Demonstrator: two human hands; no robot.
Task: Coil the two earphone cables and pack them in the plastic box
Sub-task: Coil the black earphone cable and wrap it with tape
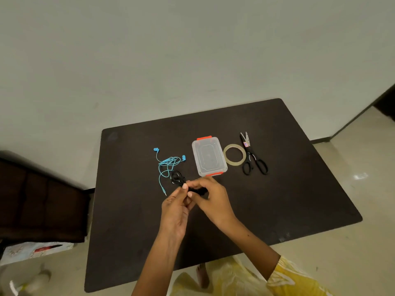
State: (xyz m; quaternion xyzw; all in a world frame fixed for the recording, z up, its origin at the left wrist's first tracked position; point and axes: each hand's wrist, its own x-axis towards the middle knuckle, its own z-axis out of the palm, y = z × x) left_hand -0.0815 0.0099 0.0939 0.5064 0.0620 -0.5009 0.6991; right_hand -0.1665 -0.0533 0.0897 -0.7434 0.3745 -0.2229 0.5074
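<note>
A black earphone cable is pinched between my left hand and my right hand just above the dark table; a loose bunch of it hangs off to the left of my fingertips. The blue earphone cable lies tangled on the table just beyond, its plug pointing toward me. Right of it stands the clear plastic box with orange clips, its lid on.
A roll of clear tape lies right of the box, and black-handled scissors lie beyond it. A dark sofa stands to the left of the table. A cardboard box rests on the floor.
</note>
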